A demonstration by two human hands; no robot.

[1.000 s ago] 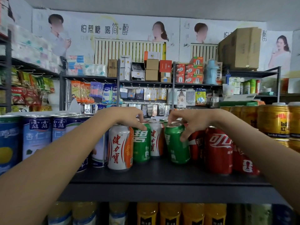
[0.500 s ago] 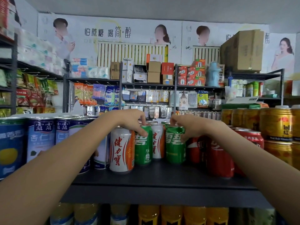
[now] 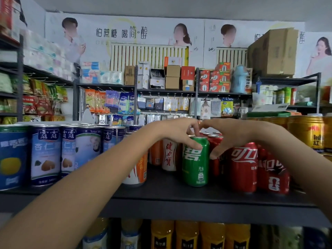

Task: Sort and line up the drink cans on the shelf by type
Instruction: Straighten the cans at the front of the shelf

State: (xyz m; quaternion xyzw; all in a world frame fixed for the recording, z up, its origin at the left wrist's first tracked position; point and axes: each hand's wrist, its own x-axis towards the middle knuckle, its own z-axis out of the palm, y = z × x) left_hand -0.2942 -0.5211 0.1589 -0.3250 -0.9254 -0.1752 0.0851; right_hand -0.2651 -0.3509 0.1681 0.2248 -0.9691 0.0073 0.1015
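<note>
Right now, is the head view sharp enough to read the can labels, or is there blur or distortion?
Head view: green can and red cola can labels read clearly; edges bow from the wide-angle lens; bottles below the shelf look soft; lighting even, no glare.

A single wide-angle head-worn view looks straight ahead at the dark metal shelf (image 3: 179,194) from close range, roughly level with its can tops. Beyond that shelf, it reaches back to farther goods racks and a postered wall.
</note>
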